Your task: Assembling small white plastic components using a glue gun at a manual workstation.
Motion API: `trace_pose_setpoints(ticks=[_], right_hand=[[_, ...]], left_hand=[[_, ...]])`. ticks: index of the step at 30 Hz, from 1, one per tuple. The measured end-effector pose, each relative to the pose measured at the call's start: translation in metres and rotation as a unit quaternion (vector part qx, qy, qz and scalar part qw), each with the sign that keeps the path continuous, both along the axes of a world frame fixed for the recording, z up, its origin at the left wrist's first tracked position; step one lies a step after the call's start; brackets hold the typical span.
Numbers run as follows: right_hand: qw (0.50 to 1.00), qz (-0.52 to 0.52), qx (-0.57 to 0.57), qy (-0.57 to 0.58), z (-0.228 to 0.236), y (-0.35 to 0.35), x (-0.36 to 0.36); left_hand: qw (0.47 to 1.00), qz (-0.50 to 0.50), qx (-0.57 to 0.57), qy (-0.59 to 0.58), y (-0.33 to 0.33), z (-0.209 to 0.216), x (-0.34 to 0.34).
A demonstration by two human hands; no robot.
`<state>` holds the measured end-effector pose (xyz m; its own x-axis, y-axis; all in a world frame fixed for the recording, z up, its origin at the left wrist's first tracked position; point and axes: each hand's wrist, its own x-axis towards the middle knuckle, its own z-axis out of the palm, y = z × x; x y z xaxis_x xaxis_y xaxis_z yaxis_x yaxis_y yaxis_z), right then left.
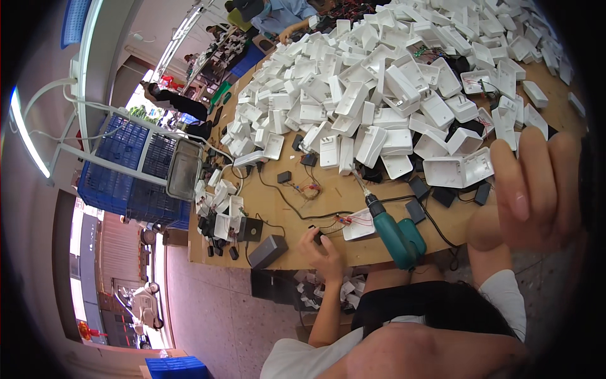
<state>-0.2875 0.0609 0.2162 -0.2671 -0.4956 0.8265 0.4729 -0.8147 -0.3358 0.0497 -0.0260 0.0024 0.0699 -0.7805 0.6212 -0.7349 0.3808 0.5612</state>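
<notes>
Left hand (323, 256) pinches a small black module (319, 236); tugging it could detach the red wires (343, 220) at the white shell (360, 232), two o'clock.

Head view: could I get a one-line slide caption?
Left hand at a black part, right hand near the camera, green drill by a heap of white cases.

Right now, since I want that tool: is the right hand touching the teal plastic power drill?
Apart. The head view shows brown tabletop between the right hand and the drill.
</notes>
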Motion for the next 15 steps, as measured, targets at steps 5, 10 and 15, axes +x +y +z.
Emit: trace_pose_setpoints(ticks=[5,10,15], right_hand=[[0.989,0.114,-0.09,-0.035,0.007,0.019,-0.001],[0.965,0.171,-0.16,0.117,0.007,0.032,0.02],[0.937,0.179,0.028,0.299,-0.031,0.055,0.045]], left_hand=[[1.0,-0.014,-0.013,0.015,-0.002,-0.003,0.003],[0.999,-0.037,-0.013,0.018,-0.007,-0.01,0.006],[0.995,-0.097,-0.019,0.008,-0.009,-0.006,0.009]])
